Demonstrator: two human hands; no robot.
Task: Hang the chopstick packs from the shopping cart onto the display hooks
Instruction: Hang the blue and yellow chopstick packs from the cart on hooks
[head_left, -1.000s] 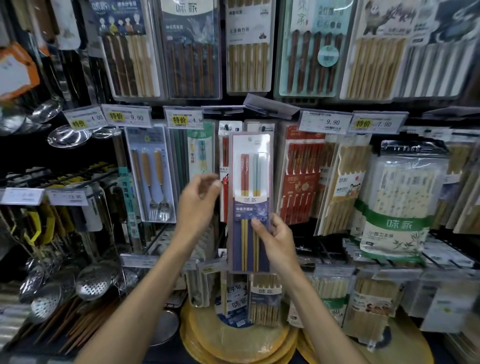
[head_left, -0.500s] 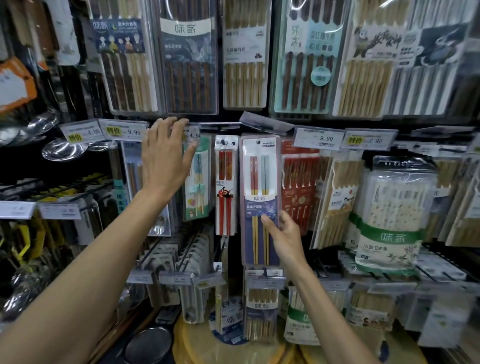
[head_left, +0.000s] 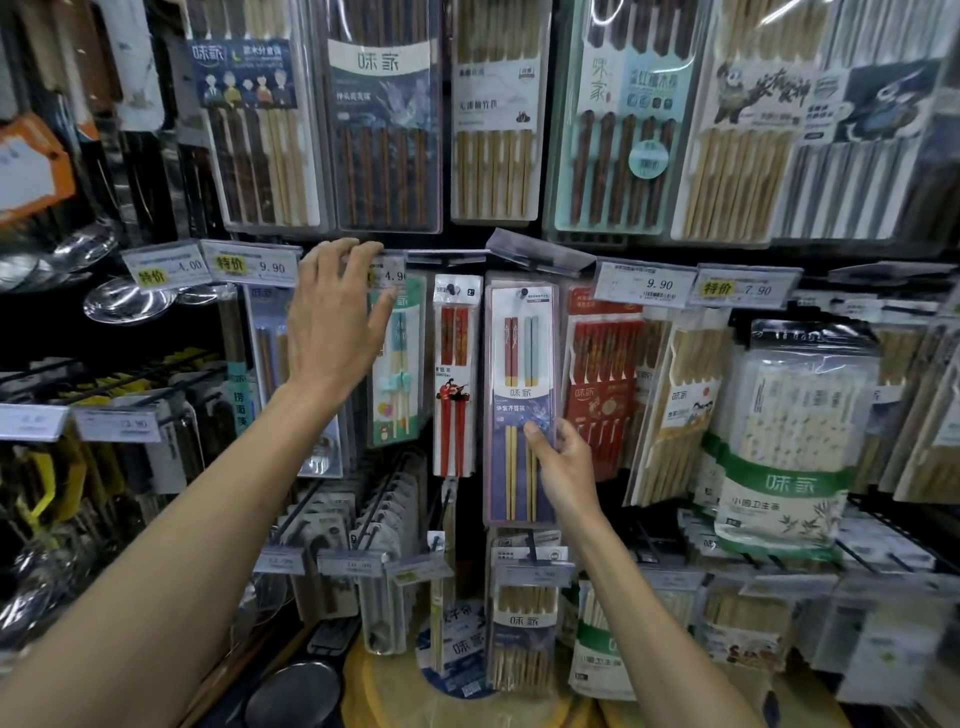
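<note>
My right hand pinched the chopstick pack low on its right edge. The thumb lay flat on the front over the blue printed band, and the other fingers curled behind, out of my sight. The pack hung upright in the middle row of the display, its top hole at the dark tip of a hook. From this feed I could not tell how far onto the hook it sat. Inside it I saw two red-topped and two grey-blue-topped sticks with yellow lower halves.

My left hand was raised well to the left, holding nothing, its fingers straight and slightly fanned. The fingertips reached the top edge of a clear price tag reading 4.9, and the thumb lay across the front of a green-edged pack below it. I could not tell whether the fingertips actually touched the tag.

Between the two hands hung a narrow red pack, just beside the one I held. On the other side was a wide red pack, then bamboo packs and a big green-banded bag. Above those sat a 9.90 tag and a 7.90 tag, with a row of large packs over them. Steel ladles hung far left.
</note>
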